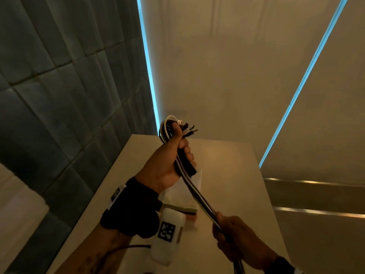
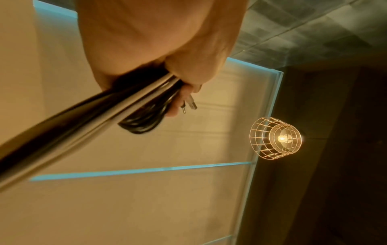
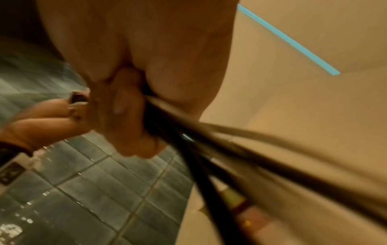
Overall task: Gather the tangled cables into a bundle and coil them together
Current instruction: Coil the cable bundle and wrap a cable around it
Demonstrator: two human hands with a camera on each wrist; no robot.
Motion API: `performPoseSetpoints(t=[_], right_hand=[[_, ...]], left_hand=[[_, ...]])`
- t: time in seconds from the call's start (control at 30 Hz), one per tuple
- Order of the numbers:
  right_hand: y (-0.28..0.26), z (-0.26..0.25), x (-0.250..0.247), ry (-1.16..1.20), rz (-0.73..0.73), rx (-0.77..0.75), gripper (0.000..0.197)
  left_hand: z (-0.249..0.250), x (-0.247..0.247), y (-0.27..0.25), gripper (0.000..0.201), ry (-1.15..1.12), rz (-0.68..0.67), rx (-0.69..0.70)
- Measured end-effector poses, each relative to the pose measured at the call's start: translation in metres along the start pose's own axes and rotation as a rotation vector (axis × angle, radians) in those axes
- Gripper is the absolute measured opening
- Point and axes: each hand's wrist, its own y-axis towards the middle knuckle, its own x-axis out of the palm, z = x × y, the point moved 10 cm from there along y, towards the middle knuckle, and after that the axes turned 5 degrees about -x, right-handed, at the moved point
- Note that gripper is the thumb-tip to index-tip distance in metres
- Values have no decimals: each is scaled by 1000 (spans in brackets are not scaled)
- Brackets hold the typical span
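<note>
Right, my left hand (image 1: 167,161) is up over the table (image 1: 227,175), fist wrapped tight round the cables (image 1: 199,196), thumb clamped across the top. Black and white strands run together through my palm. A few short loops (image 1: 166,125) stick out above my fist, and the plug ends (image 1: 188,130) fan out beside them. From the left wrist view I can pick out one metal plug (image 2: 191,104) and a dark loop (image 2: 144,122) hanging past my fingers.

Lower down, my right hand (image 1: 239,236) is closed round the same cables, fingers curled over them. Between my two hands the run is pulled straight and taut, slanting down toward me. Past my right hand the strands carry on out of the bottom of the head view; how much is left there I cannot tell.

So, progress: the gathering looks done to me, every strand I can see lies in one bundle. The coiling has only begun, I reckon, just those few turns at my left fist. The long straight run has yet to be wound in.

Outward now: on the table beneath my hands lie a white sheet (image 1: 195,179) and a flat stack (image 1: 183,210) of something, too hidden to name. A caged lamp (image 2: 275,138) glows in the left wrist view.
</note>
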Motion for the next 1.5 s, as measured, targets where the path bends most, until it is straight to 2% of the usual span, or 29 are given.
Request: performPoseSetpoints(t=[0.1, 0.2, 0.27, 0.37, 0.5, 0.63, 0.77, 0.9, 1.03, 1.1, 1.17, 1.27, 1.37, 1.43, 1.5], right_hand=[[-14, 11, -22, -27, -18, 77, 57], [-24, -7, -40, -105, -25, 12, 44], [-29, -31, -50, -174, 32, -49, 41], [-26, -83, -49, -333, 101, -161, 33], [-7, -154, -32, -582, 139, -340, 25], [14, -187, -13, -826, 119, -454, 23], [32, -192, -3, -1017, 95, -563, 23], [47, -186, 3, -1099, 48, -570, 28], [59, -177, 0, -1181, 46, -541, 25], [61, -172, -5, -1165, 42, -520, 26], [62, -161, -11, -1077, 19, -481, 28], [58, -132, -26, -751, 1, -326, 38], [47, -97, -42, -417, -2, -233, 50], [41, -81, -51, -263, 39, -227, 55], [37, -77, -60, -183, 176, -260, 54]], left_hand=[[-5, -13, -7, 51, 5, 21, -45], [-32, -31, -13, 50, 152, 38, -89], [-56, -41, -20, 51, 191, 15, -150], [-77, -33, -33, 41, 212, -101, -197], [-76, -2, -44, 24, 337, -250, -146], [-73, 5, -41, 50, 360, -281, -134], [-75, 8, -39, 48, 407, -276, -158], [-71, 3, -31, 25, 436, -223, -119], [-84, 0, -28, 10, 286, -221, -209], [-91, 1, -28, 19, 214, -242, -276], [-90, -2, -25, 30, 225, -230, -280], [-81, -14, -21, 40, 203, -157, -258], [-63, -35, -10, 38, 74, -64, -189], [-54, -51, -3, 43, 44, 10, -121], [-54, -60, 2, 51, 58, 76, -81]])
